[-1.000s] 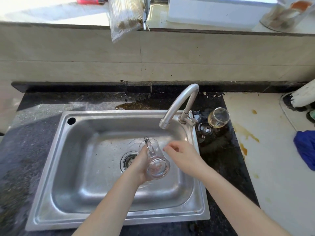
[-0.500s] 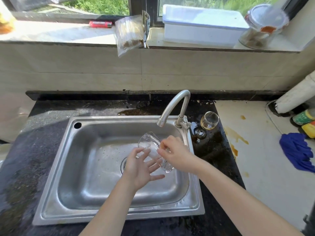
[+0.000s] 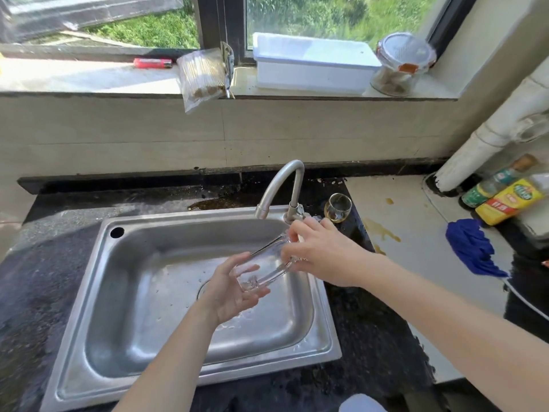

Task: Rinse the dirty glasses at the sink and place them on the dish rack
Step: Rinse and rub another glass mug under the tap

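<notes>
Over a brushed-steel sink (image 3: pixel 190 221), a clear cylindrical glass (image 3: pixel 264 267) lies tilted in mid-air, just below the curved metal tap (image 3: pixel 279 185). The right hand (image 3: pixel 323 257) curls round its far end. The left hand (image 3: pixel 228 295), fingers spread, cradles its near base. A rounded second glass (image 3: pixel 338 208) stands on the speckled dark desk (image 3: pixel 44 278), right of the tap.

Brushed steel sink (image 3: pixel 124 281), clear smooth glass (image 3: pixel 264 264), speckled dark stone counter (image 3: pixel 44 263), blue cloth (image 3: pixel 472 248).
</notes>
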The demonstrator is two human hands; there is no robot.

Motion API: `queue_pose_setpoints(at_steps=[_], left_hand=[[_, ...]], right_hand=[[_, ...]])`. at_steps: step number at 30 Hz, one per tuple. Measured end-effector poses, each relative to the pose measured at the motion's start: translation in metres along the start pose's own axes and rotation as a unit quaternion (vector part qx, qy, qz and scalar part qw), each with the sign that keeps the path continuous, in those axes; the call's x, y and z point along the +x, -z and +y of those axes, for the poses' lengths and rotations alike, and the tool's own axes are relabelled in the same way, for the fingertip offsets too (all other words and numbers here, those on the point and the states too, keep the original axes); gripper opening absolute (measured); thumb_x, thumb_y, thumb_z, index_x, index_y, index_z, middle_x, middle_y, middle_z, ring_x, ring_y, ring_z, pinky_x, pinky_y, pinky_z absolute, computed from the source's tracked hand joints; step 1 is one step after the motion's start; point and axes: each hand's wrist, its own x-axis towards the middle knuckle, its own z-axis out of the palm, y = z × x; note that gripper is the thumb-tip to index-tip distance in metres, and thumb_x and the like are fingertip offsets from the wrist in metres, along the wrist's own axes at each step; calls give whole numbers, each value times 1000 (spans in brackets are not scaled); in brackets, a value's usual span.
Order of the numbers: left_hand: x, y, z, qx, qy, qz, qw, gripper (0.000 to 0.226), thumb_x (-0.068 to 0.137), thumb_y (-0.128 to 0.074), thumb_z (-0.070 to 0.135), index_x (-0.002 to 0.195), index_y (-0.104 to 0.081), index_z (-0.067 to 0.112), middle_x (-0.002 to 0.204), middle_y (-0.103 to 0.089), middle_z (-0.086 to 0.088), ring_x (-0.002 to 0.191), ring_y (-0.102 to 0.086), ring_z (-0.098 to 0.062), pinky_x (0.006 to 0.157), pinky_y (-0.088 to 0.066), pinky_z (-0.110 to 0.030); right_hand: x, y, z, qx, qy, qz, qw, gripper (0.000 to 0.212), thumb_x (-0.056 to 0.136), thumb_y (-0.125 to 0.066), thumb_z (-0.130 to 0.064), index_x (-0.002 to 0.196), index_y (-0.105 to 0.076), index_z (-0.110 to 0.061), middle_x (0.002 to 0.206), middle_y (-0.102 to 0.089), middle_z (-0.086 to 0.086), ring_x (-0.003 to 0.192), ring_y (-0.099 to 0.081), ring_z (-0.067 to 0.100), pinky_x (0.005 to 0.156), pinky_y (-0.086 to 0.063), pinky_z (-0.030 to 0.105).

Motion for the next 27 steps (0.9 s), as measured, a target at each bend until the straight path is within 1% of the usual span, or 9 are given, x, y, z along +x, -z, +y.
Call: queue_pose_setpoints(at_steps=[2,3,5,7,9,15,18,22,27], left_hand=[[0,-7,-7,-49,-45,19,998,55,76,-67,36,120,-52,7,107,-50,-22,72,-68,-35,43,-51,-24],[1,-9,-10,-69,-64,23,995,56,74,-70,34,119,-52,7,105,-52,-21,77,-66,-36,43,-51,-25],[3,-11,-14,-86,-94,16,992,65,60,-80,31,115,-52,8,101,-57,-21,82,-63,-36,48,-54,-28],[3,-13,-16,-64,-117,-8,991,70,48,-83,31,109,-55,11,101,-60,-19,74,-64,-30,54,-56,-31],[2,-14,-16,-17,-134,-34,990,65,47,-83,29,105,-59,12,100,-64,-15,73,-66,-28,62,-58,-34],[3,4,-12,191,-129,-76,970,70,58,-84,16,123,-59,20,128,-58,-8,112,-61,-26,90,-51,-42],[-3,-4,-7,342,-119,-64,930,68,58,-83,10,119,-58,26,124,-56,-4,113,-60,-24,87,-51,-36],[0,-19,-5,451,-173,-9,876,72,53,-87,9,117,-57,25,119,-60,-4,106,-61,-19,89,-52,-38],[-1,-26,-8,435,-220,9,873,76,47,-88,14,115,-58,29,114,-67,0,108,-60,-20,93,-52,-37]], right_hand=[[-9,-13,-3,216,-177,87,956,13,94,-52,-28,102,-57,-19,96,-47,-11,95,-43,6,82,-38,28],[-11,-18,-6,325,-282,110,896,16,93,-53,-28,90,-57,-13,86,-51,-10,82,-49,8,71,-41,28],[-9,-28,-12,500,-406,56,763,37,92,-55,-41,79,-57,-7,75,-61,0,62,-53,15,53,-41,26],[-4,-35,-19,663,-408,6,627,42,91,-57,-45,83,-63,-5,80,-67,6,50,-54,12,43,-39,20],[-4,-39,-19,742,-375,13,556,32,95,-55,-35,85,-63,-6,82,-67,8,46,-50,8,40,-37,16],[-26,-40,-14,721,-302,-59,620,34,98,-47,-38,90,-55,-6,86,-68,10,67,-67,21,58,-56,24],[-30,-37,-15,651,-269,-81,705,30,99,-46,-36,99,-56,-8,86,-66,11,68,-67,22,72,-60,33],[-32,-34,-17,558,-228,-72,795,25,100,-45,-33,103,-56,-11,87,-64,8,70,-65,18,70,-60,32],[-34,-25,-13,585,-221,-71,777,32,96,-46,-47,81,-53,-20,77,-54,3,63,-61,13,66,-55,29]])
